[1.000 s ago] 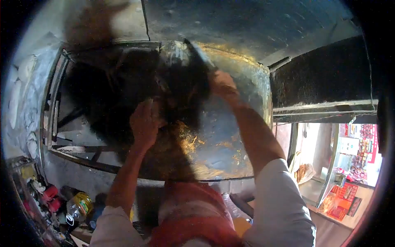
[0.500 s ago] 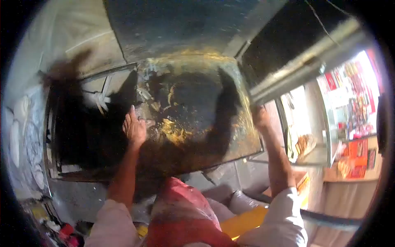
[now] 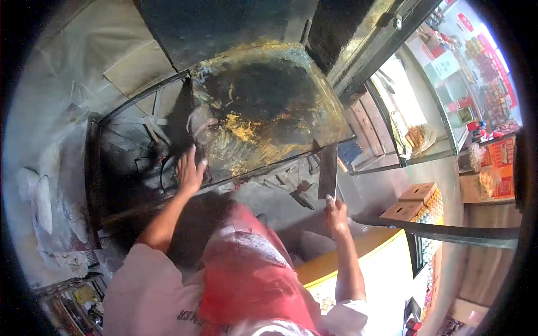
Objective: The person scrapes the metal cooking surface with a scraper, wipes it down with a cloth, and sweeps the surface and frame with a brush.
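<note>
My left hand (image 3: 189, 172) is open, fingers spread, at the near edge of the stained metal plate (image 3: 269, 131), beside a greyish flat piece (image 3: 200, 124) at the plate's left side. Lower right of the plate, my right hand (image 3: 336, 215) is closed round the handle end of a wide flat blade (image 3: 328, 172), which points up and away. The blade's far end is close to the plate's front right corner. Yellow-brown residue and dark patches cover the plate.
An open metal frame (image 3: 151, 126) adjoins the plate on the left. Tools (image 3: 302, 196) lie below its front edge. At right are a yellow-edged surface (image 3: 358, 252), cardboard boxes (image 3: 403, 210), stacked eggs (image 3: 432, 215) and a glass case (image 3: 431, 106). White sacks (image 3: 43, 207) stand at far left.
The view has turned and shifted right. My right hand has come off the plate area toward the lower right, and its blade is now plainly visible. My left hand has moved nearer the front edge.
</note>
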The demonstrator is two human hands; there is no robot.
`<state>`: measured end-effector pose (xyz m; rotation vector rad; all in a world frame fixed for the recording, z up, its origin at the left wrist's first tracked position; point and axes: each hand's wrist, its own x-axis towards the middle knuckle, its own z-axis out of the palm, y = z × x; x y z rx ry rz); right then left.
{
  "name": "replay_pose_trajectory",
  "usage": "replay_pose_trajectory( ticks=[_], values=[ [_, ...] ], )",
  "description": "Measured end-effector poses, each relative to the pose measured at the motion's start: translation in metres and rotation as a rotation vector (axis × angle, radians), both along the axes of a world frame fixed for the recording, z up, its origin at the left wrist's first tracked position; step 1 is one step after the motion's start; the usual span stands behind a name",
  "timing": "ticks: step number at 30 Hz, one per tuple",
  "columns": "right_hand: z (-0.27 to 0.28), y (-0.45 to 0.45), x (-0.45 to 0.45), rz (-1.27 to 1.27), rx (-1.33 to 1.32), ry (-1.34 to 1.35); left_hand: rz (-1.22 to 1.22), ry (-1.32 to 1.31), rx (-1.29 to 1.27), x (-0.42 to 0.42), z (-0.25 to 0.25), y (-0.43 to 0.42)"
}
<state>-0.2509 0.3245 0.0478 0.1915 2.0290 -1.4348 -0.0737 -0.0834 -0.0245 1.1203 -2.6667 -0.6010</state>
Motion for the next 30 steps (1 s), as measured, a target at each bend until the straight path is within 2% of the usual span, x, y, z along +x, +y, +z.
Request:
replay_pose_trajectory(
  ticks=[3, 6, 10, 12, 14, 16, 18, 20, 23, 25, 27, 29, 30],
  values=[
    [-0.007, 0.004, 0.028, -0.036, -0.049, -0.041, -0.084, 0.009, -0.092, 0.052, -0.008, 0.023],
    [-0.002, -0.004, 0.074, -0.034, -0.100, -0.076, -0.098, -0.156, -0.142, 0.099, -0.011, 0.021],
    [-0.010, -0.015, 0.132, 0.106, -0.141, -0.105, 0.067, -0.236, -0.121, 0.161, 0.001, -0.006],
    [-0.004, -0.038, 0.153, 0.263, -0.089, -0.016, 0.140, -0.248, -0.133, 0.198, -0.013, -0.029],
    [-0.012, -0.064, 0.168, 0.483, 0.106, 0.330, 0.112, -0.187, -0.146, 0.226, -0.009, -0.047],
    [0.018, -0.117, 0.186, 0.459, 0.171, 0.402, 0.067, -0.194, -0.177, 0.251, -0.011, -0.066],
    [0.007, -0.148, 0.204, 0.456, 0.223, 0.363, -0.044, -0.118, -0.169, 0.270, 0.000, -0.087],
    [0.010, -0.184, 0.230, 0.373, 0.174, 0.369, -0.098, -0.118, -0.145, 0.287, 0.004, -0.109],
    [0.006, -0.222, 0.263, 0.198, 0.073, 0.213, -0.164, -0.118, -0.126, 0.312, 0.006, -0.142],
    [0.006, -0.240, 0.280, 0.180, 0.079, 0.184, -0.181, -0.224, -0.107, 0.324, 0.008, -0.162],
    [-0.001, -0.251, 0.297, 0.114, 0.012, 0.145, -0.216, -0.231, -0.049, 0.338, -0.002, -0.177],
    [0.003, -0.254, 0.306, 0.109, 0.057, 0.149, -0.237, -0.241, -0.010, 0.342, -0.010, -0.186],
    [0.008, -0.257, 0.308, 0.117, 0.091, 0.146, -0.235, -0.274, 0.158, 0.343, -0.012, -0.188]
  ],
)
